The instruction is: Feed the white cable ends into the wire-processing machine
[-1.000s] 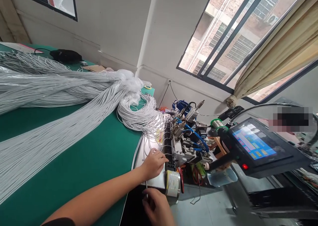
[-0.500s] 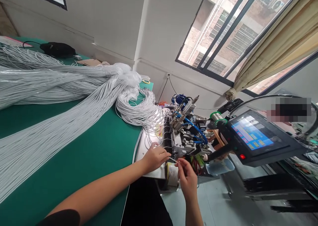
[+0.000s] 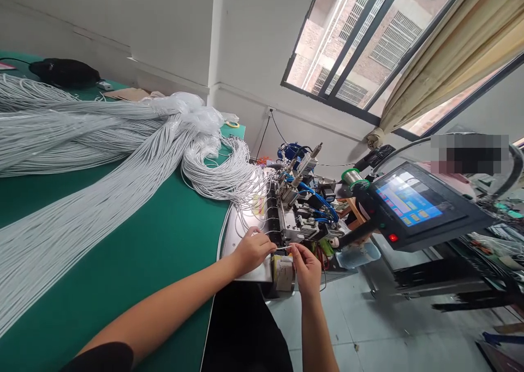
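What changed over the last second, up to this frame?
The right hand rose from the lower edge to the small metal machine and now pinches a thin dark wire together with the left hand. The left hand, white cable bundles and green table mat stayed put.

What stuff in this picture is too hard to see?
All head view:
- Tip of the thin wire pinched between left hand and right hand: too small.
- Words on the screen: too small.
- Thing above the screen: covered by a blurred patch.
- White cords: cut off by the left edge.
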Demonstrator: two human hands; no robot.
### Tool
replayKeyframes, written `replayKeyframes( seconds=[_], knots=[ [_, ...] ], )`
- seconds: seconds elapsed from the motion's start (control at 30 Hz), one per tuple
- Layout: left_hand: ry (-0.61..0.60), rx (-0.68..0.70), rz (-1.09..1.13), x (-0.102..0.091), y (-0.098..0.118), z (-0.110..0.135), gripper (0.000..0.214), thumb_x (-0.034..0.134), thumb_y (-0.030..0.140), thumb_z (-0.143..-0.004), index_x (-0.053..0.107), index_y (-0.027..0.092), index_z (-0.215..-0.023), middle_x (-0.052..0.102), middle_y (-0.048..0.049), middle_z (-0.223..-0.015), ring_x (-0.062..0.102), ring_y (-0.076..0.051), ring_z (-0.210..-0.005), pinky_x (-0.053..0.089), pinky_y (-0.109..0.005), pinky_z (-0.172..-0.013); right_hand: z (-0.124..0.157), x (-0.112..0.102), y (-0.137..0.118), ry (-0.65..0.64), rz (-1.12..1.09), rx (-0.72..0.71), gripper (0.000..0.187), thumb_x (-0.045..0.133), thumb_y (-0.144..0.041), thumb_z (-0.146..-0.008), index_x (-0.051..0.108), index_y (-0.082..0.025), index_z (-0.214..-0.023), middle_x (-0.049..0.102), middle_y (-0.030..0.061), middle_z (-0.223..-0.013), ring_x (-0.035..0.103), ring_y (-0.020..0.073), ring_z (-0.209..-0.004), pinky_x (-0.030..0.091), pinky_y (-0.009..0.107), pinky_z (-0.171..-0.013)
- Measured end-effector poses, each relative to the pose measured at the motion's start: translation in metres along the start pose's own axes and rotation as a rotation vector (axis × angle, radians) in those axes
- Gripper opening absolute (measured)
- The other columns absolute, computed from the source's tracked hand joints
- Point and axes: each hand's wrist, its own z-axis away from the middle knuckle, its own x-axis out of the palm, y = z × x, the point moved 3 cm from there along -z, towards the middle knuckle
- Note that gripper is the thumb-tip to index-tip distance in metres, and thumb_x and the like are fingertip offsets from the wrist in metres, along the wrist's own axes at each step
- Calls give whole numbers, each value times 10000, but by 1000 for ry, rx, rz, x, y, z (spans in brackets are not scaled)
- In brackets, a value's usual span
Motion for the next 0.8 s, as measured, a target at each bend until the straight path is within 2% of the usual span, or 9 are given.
replayKeyframes(
  seconds=[0.27, 0.4, 0.5, 0.6, 0.8],
  knots=[
    [-159, -30, -41, 9, -4, 1, 196, 467, 107, -862, 618, 226, -898, 637, 23, -760, 565, -124, -750, 263, -350, -884, -6, -4, 6, -253, 66, -18, 350, 589, -459, -821, 709, -151, -936, 705, 63, -761, 605, 175, -633, 438, 243, -543],
    [-149, -41, -55, 10, -4, 1, 266, 444, 80, -856, 597, 235, -1010, 635, 23, -753, 564, -134, -744, 262, -357, -882, -13, -9, 8, -183, 292, -131, 294, 571, -417, -828, 678, -149, -887, 677, 61, -754, 559, 159, -596, 425, 249, -553],
    [-163, -49, -87, 10, -4, 0, 296, 435, 83, -866, 586, 251, -1058, 622, 22, -747, 558, -139, -738, 272, -353, -862, -17, -9, 10, -195, 473, -221, 260, 540, -389, -849, 662, -160, -864, 664, 57, -767, 534, 151, -587, 418, 254, -576],
    [-191, -54, -105, 12, -3, 0, 292, 442, 100, -875, 594, 268, -1060, 616, 14, -776, 553, -144, -760, 277, -356, -852, -22, -10, 18, -221, 494, -231, 290, 489, -403, -880, 644, -164, -822, 654, 52, -745, 551, 164, -621, 415, 251, -594],
    [-252, -91, -101, 16, -5, 1, 361, 486, 84, -847, 593, 294, -1120, 622, -14, -920, 544, -163, -859, 277, -376, -874, -33, -9, 40, -253, 395, -148, 310, 481, -448, -870, 579, -172, -768, 584, 14, -663, 516, 161, -615, 384, 242, -585]
  ],
)
